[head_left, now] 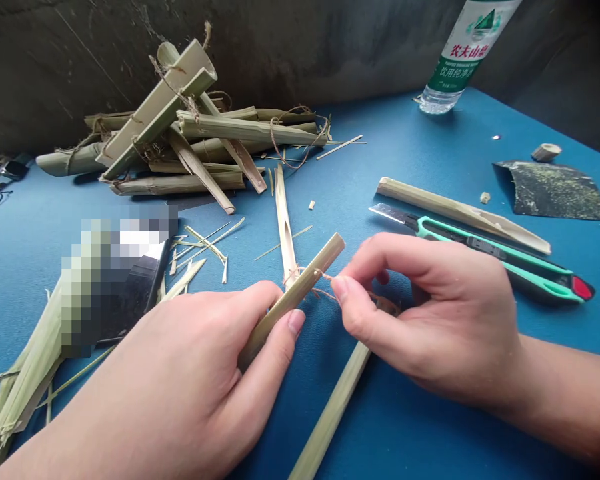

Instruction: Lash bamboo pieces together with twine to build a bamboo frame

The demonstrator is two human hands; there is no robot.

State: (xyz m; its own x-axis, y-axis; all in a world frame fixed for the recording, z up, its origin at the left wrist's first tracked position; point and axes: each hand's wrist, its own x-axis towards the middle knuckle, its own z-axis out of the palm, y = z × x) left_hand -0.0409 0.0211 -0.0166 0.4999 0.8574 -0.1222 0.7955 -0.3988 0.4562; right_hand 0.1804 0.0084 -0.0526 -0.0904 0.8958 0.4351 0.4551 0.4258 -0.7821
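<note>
The left hand (175,380) and right hand (430,313) were held low over the worktop (395,160), close together. The left fingers (253,300) curled closed, while the right fingers (375,257) pinched tip to tip, forearm reaching in from the right.

Green utility knife (485,252), dark sandpaper (550,191), plastic water bottle (463,57), pile of bamboo lengths (180,137)

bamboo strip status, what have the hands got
Left hand gripping split bamboo strip. Right hand pinching brown twine looped round it. Green utility knife just beyond right hand, blade out.
</note>
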